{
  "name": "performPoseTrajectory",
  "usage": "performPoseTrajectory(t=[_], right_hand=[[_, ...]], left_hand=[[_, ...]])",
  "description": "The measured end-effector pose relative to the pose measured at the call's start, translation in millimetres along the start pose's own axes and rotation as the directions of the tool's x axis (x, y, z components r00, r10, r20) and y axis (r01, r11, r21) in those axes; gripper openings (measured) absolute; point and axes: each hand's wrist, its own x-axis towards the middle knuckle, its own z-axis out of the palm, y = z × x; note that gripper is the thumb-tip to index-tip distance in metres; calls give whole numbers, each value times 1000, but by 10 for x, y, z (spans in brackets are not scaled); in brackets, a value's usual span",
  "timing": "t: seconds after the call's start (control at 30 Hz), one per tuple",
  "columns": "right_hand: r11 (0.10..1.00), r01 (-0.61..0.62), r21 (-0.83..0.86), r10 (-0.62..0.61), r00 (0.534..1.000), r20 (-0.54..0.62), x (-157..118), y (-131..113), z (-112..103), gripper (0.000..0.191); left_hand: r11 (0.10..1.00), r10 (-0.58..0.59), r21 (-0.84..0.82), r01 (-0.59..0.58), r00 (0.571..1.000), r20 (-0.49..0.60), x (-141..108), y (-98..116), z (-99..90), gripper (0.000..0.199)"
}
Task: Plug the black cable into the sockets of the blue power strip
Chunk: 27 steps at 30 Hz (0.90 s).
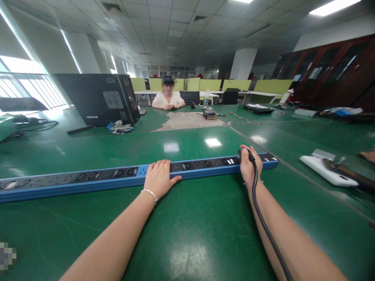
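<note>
A long blue power strip [108, 185] with a row of black sockets lies across the green table, from the left edge to right of centre. Over its middle rests my left hand [159, 177], fingers on the top face and thumb pointing right along the near side. My right hand [250, 164] is closed around a black plug [243, 152] at the strip's right part. From the plug a black cable [259, 208] runs down over my right forearm. My right fingers partly hide the plug, and whether it sits in a socket is hidden.
Across the green table [187, 218], a person [168, 99] sits facing me. A black computer case [99, 99] stands at the back left, with gloves [120, 127] beside it. A metal device [209, 112] and a bottle [206, 97] are farther back. A white object [328, 170] lies right.
</note>
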Motion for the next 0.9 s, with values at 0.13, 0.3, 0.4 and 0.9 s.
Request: performPoseTrajectory(t=[0.13, 0.3, 0.4, 0.9], right_hand=[[988, -156, 10, 156, 987, 28, 129, 349, -142, 53], [964, -199, -178, 237, 943, 232, 219, 382, -183, 43], [961, -185, -208, 240, 928, 285, 247, 359, -218, 39], [919, 56, -389, 76, 946, 315, 98, 427, -247, 42]], left_hand=[[1000, 2, 8, -2, 1000, -3, -7, -3, 10, 62], [1000, 8, 8, -8, 1000, -2, -3, -7, 16, 62], [1000, 11, 10, -11, 1000, 1, 1, -11, 14, 62], [1000, 5, 16, -6, 1000, 9, -2, -8, 12, 62]])
